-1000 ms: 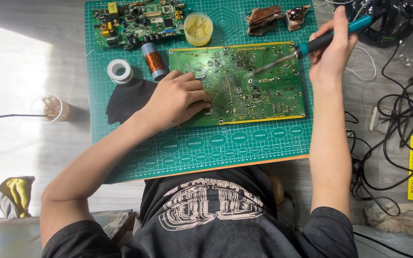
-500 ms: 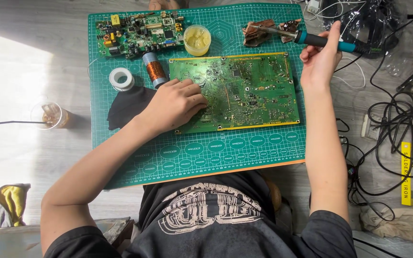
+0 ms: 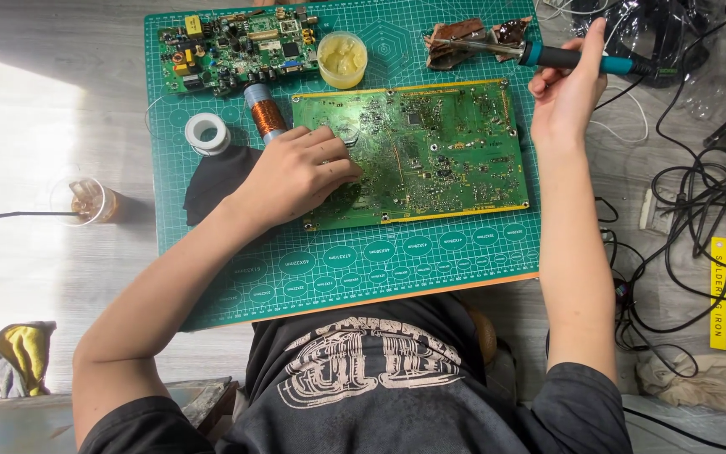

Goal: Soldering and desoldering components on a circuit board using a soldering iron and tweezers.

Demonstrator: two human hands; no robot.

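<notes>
The large green circuit board [image 3: 418, 151] lies flat in the middle of the green cutting mat [image 3: 212, 277] on the tabletop, and a second ago my soldering iron [image 3: 560, 57] had its tip down on it; now I have lifted it off to the far right corner of the mat, tip resting at the brown, scorched cleaning pad [image 3: 455, 40]. My right hand [image 3: 566, 92] is closed around the iron's teal handle. My left hand [image 3: 296, 172] lies flat, fingers loosely spread, pressing the board's left edge. Beyond it sit a copper coil [image 3: 264, 111], a solder spool [image 3: 207, 132], a yellow flux tub [image 3: 342, 57] and a smaller circuit board [image 3: 237, 42].
</notes>
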